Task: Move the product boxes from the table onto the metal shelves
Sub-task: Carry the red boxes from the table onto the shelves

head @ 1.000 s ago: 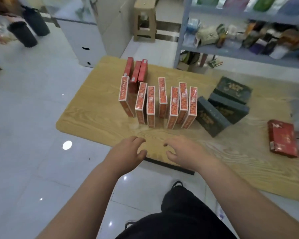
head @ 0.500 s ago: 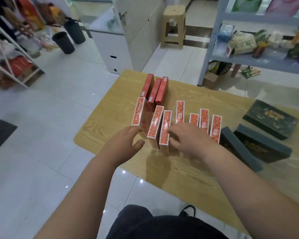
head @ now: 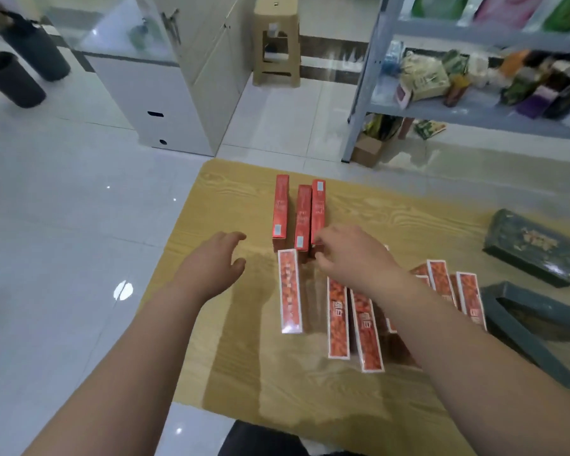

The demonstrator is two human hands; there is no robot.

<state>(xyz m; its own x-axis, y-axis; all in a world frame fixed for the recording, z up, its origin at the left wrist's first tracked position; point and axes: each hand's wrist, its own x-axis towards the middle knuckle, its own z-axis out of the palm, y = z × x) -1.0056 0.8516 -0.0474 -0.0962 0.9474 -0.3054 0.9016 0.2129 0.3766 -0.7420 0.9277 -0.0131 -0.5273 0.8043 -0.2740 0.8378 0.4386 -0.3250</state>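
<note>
Desk (head: 237, 373): light wood-grain top on a pale tiled floor; its far left corner points toward a white cabinet (head: 165, 103).
Plain red boxes: three stand on their long edges side by side near the far left corner, the left one (head: 281, 209) a little apart from the middle one (head: 303, 218), which touches the right one (head: 318, 209).
Patterned boxes: orange-red with white borders, on edge in a loose row nearer the front edge. One (head: 290, 294) stands alone just in front of the plain red trio; two (head: 338, 320) (head: 367, 334) stand close together to its right; further ones (head: 440, 281) (head: 471, 301) show beyond the right forearm, which partly hides them.
Dark green boxes: one lies flat (head: 533, 245) by the right edge; another (head: 527, 330) sits nearer the front right, beside the patterned row.
Left hand (head: 211, 268): hovers over bare wood to the left of the red boxes, palm down, fingers (head: 237, 236) loosely spread and touching nothing.
Right hand (head: 352, 258): over the near end of the rightmost plain red box, fingers (head: 326, 263) curled in toward it; I cannot tell whether they grip the box or only meet it.
Metal shelves (head: 468, 115): grey frame beyond the far edge, holding blurred packets and boxes; a cardboard carton (head: 369, 149) sits on the floor at its foot.
Background: a tan plastic stool (head: 277, 44) and two black bins (head: 14, 80) (head: 37, 51) on the floor.
</note>
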